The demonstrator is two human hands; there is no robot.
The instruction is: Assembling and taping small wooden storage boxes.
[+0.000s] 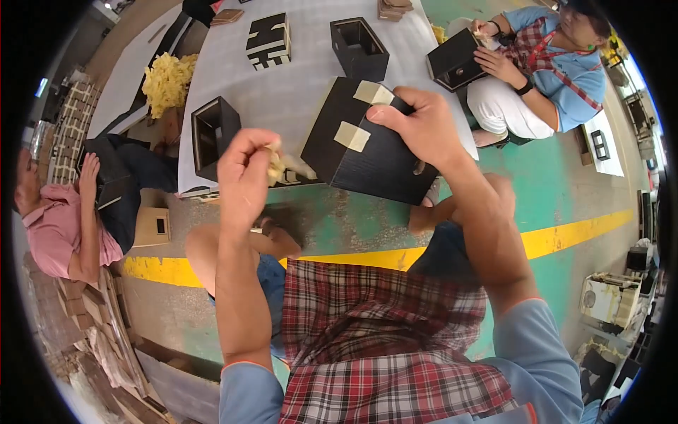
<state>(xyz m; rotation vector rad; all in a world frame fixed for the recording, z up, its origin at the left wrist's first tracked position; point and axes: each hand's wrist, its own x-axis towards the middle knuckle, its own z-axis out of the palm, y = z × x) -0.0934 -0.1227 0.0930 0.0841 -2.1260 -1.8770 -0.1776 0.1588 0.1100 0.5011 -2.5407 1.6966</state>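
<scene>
My right hand [431,131] grips a black wooden box [346,169] by its far right side, thumb on top, holding it tilted above my knees. Two short strips of pale masking tape [352,136] cross one edge of the box. A small dark hole or fitting [419,168] shows near its right side. My left hand [246,169], just left of the box, is closed in a pinch on a crumpled bit of pale yellow masking tape [275,168]. A blurred tail of that tape points toward the box; whether it touches cannot be made out.
On the white-covered table [304,92] stand an open black box [360,49], another open box [215,138] and a taped box [268,39]. A heap of crumpled yellow tape [169,83] lies left. Co-workers sit at right [558,78] and left [63,226], each with a black box.
</scene>
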